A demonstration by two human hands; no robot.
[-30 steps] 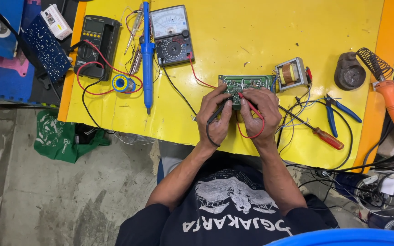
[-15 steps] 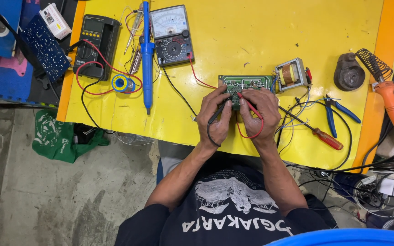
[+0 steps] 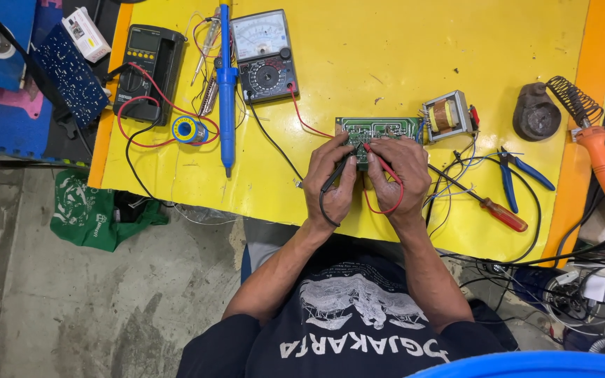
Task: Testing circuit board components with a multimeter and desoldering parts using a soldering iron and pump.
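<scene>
**Two probes held to a green circuit board**

Both forearms come up from the six o'clock edge and converge near the middle of the yellow table [image 3: 414,56], wrists bent so the hands lie side by side, knuckles up.

The left hand [image 3: 332,175] has its fingers curled shut around a black probe [image 3: 335,175], the tip angled toward one o'clock onto the green circuit board [image 3: 376,129]. The right hand [image 3: 400,171] is likewise closed, gripping a red probe [image 3: 379,157] that points toward eleven o'clock at the same board; its red lead loops out under the palm. The exact spots the tips touch are too small to make out.

The board lies flat just at twelve o'clock of the fingertips, partly covered by them. Touching its three o'clock end sits a small transformer [image 3: 446,115]. At ten o'clock of the hands rests an analog multimeter [image 3: 264,56], its red and black leads running to the probes. Left of that lie a blue desoldering pump [image 3: 226,91] and a black digital meter [image 3: 145,70]. At three o'clock lie a red-handled screwdriver [image 3: 502,213] and blue-handled pliers [image 3: 516,175], with an orange soldering iron [image 3: 603,164] at the table's edge.
</scene>
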